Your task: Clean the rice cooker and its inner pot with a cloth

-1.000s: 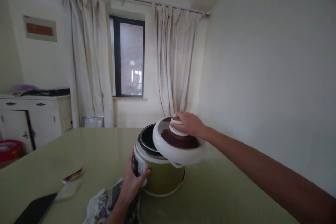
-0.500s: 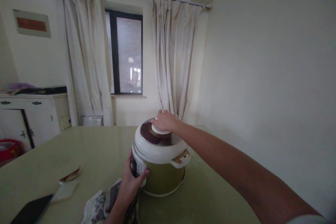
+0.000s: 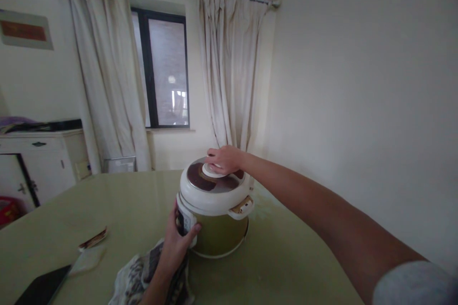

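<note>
An electric pressure cooker with a white rim and a greenish body stands on the table in front of me. My right hand is closed over the white knob at the top of its brown and silver lid. My left hand grips the cooker's front left side, thumb and fingers around the control panel. A white side handle with brown stains sticks out at the right. Beneath my left forearm lies a patterned cloth.
The pale green table carries a black flat object and a small brown-and-white piece at the left. Behind it are a window and cream curtains. A white cabinet stands at the far left.
My view has swung slightly to the right. My right hand has turned on the lid knob, with the wrist and forearm shifted. The left hand keeps its grip on the cooker.
</note>
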`<state>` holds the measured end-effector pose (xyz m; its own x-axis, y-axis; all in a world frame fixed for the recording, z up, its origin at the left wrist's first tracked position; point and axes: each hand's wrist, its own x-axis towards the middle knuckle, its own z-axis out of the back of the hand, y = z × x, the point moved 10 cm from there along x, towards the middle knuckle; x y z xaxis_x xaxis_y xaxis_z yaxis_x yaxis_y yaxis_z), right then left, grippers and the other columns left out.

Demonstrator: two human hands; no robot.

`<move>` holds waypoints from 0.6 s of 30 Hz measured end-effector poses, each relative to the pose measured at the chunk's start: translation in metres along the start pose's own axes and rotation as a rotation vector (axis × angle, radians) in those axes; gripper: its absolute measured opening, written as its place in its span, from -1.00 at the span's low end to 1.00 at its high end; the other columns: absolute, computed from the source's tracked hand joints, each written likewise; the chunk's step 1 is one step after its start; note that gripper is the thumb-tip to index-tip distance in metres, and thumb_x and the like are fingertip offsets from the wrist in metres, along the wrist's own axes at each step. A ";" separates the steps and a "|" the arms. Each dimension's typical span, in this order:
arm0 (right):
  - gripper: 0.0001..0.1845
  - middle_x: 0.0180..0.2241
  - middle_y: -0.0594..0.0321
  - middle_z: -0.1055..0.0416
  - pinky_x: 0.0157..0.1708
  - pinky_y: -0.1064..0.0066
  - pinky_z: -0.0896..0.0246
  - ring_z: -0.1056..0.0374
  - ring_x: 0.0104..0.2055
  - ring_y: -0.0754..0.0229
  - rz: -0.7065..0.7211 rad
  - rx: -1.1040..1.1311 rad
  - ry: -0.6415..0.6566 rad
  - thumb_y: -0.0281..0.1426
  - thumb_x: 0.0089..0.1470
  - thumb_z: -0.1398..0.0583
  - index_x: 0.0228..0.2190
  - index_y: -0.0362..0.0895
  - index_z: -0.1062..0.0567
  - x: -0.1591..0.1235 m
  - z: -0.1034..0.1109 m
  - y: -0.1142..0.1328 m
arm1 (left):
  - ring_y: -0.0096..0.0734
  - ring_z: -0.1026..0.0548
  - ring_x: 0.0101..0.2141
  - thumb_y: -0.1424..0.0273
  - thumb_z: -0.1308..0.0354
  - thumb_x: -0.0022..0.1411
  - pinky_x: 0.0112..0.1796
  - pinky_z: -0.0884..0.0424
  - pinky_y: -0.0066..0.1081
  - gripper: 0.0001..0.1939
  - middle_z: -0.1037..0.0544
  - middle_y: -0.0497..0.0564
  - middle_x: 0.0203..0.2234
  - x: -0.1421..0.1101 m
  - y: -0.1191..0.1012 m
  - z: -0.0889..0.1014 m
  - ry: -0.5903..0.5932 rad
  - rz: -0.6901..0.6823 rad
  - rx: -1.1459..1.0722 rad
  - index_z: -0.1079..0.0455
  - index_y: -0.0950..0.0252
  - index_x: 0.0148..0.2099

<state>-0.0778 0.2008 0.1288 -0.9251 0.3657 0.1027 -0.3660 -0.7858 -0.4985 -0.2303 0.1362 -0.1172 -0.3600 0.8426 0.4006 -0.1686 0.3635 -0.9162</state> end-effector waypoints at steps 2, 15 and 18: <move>-0.55 0.09 0.02 -0.49 -0.13 0.23 -0.36 -0.53 -0.11 0.02 -0.062 -0.039 -0.001 -0.19 0.46 0.04 0.09 -0.05 -0.53 0.003 0.005 -0.001 | 0.19 -0.22 0.42 0.00 -0.46 0.08 0.38 -0.18 0.15 0.17 -0.22 0.31 0.46 -0.001 -0.003 -0.001 0.008 -0.002 0.003 0.04 0.21 0.55; -0.53 -0.06 -0.22 -0.63 -0.16 0.09 -0.45 -0.58 0.01 -0.23 -0.356 0.047 0.053 -0.26 0.33 -0.06 -0.05 -0.21 -0.69 0.025 0.013 0.000 | 0.17 -0.27 0.40 -0.03 -0.45 0.07 0.31 -0.31 0.07 0.18 -0.27 0.29 0.43 -0.002 0.000 0.002 -0.002 0.014 0.035 0.04 0.17 0.56; -0.51 -0.07 -0.21 -0.62 -0.15 0.09 -0.46 -0.58 0.00 -0.24 -0.325 0.045 0.056 -0.22 0.35 -0.05 -0.06 -0.22 -0.69 0.020 0.011 -0.002 | 0.16 -0.27 0.40 -0.03 -0.44 0.08 0.33 -0.30 0.07 0.18 -0.24 0.28 0.45 -0.001 0.003 0.001 0.010 0.015 0.031 0.06 0.17 0.56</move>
<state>-0.0970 0.2040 0.1413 -0.7525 0.6268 0.2021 -0.6464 -0.6442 -0.4090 -0.2315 0.1358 -0.1200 -0.3535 0.8520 0.3862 -0.1914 0.3382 -0.9214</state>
